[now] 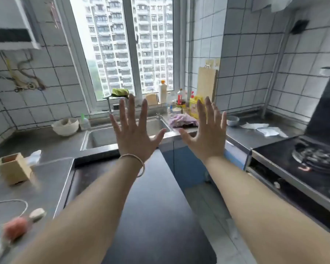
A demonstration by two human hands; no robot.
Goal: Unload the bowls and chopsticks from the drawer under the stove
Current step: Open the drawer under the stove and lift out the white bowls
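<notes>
With the left hand [135, 138] and right hand [206, 138] spread empty, expect hard, breakable bowls: grip rims from the drawer, unseen under the stove [301, 161] at right.

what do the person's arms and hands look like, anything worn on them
Both forearms are bare, with no sleeves in view. The left hand has a thin, pale bangle hanging loosely round the wrist. The right hand and its wrist carry nothing. No rings or gloves show on either hand. Fingernails look short and unpainted.
</notes>
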